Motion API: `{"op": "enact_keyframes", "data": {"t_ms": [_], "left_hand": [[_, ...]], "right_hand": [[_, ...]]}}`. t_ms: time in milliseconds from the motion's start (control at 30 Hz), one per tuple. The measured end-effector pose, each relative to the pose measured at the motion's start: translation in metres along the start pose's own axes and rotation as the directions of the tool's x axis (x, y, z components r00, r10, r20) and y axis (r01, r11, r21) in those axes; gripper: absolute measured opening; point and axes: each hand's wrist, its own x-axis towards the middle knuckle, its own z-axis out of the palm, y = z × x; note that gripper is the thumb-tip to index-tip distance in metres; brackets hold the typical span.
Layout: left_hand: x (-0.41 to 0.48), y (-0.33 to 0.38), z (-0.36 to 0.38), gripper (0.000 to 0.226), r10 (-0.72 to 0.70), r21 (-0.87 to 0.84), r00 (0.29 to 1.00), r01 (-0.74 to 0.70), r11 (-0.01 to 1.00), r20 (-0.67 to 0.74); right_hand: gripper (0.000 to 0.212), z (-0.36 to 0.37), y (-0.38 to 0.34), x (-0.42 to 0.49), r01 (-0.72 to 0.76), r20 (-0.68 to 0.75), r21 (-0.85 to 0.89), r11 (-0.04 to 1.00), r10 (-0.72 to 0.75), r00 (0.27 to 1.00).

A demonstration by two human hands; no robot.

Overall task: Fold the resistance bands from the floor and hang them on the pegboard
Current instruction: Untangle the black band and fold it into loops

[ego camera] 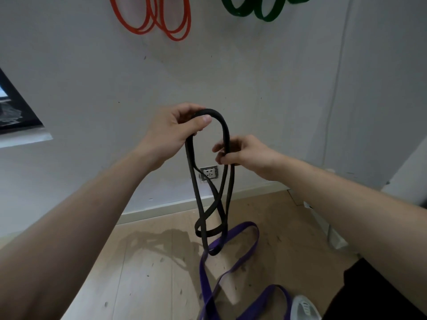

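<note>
The left hand [175,128] is closed around the top of a black resistance band [226,131], thumb pressed over the arch of the loop near the middle of the frame. Just below and to the right, the right hand [242,153] pinches the two strands running down that side, fingers curled around them. The band is a flat, matte rubber strip. It hangs from both hands in long loops that cross and twist once, with the lowest bend dangling in front of a purple band [245,225].

The purple one is wider, also flat, and lies in loose curves on the floor [150,262] toward the lower right. The floor is pale wood planking, scuffed and speckled.

Behind is a white wall [254,77] with small marks, a pale baseboard [161,209] and a socket [209,173] low down. At the top edge, thin orange bands [178,38] hang in loops at upper left and thicker green bands [265,18] at upper right. A dark frame [13,107] sits at the left edge, and a light shoe [305,308] at the bottom right.
</note>
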Motion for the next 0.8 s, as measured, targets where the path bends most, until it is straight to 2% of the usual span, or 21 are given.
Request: {"op": "enact_keyframes", "data": {"t_ms": [133, 300, 400, 500, 600, 800], "left_hand": [[-0.004, -0.005, -0.004, 0.016, -0.025, 0.08, 0.997, 0.019, 0.997, 0.072], [-0.009, -0.007, -0.014, 0.031, -0.054, 0.112, 0.997, 0.047, 0.993, 0.056], [-0.012, -0.008, -0.015, 0.026, -0.086, 0.192, 0.992, 0.066, 0.979, 0.096], [-0.013, -0.009, -0.017, 0.018, -0.102, 0.203, 0.993, 0.088, 0.975, 0.06], [-0.013, -0.005, -0.018, 0.016, -0.113, 0.075, 0.992, 0.11, 0.991, 0.047], [-0.014, 0.002, -0.011, 0.014, -0.092, -0.045, 0.995, 0.093, 0.995, 0.027]], "right_hand": [[0.02, 0.012, -0.015, 0.01, 0.132, -0.089, 0.237, 0.963, -0.113, 0.99], [0.012, 0.005, -0.025, 0.007, 0.218, -0.14, 0.277, 0.936, -0.185, 0.973], [0.013, 0.002, -0.029, 0.007, 0.256, -0.165, 0.285, 0.924, -0.216, 0.962], [0.013, 0.001, -0.025, 0.005, 0.255, -0.152, 0.25, 0.934, -0.223, 0.963], [0.015, 0.0, -0.016, 0.005, 0.226, -0.132, 0.21, 0.951, -0.202, 0.971], [0.026, 0.018, 0.005, 0.007, 0.072, 0.062, 0.166, 0.984, -0.083, 0.995]]}}
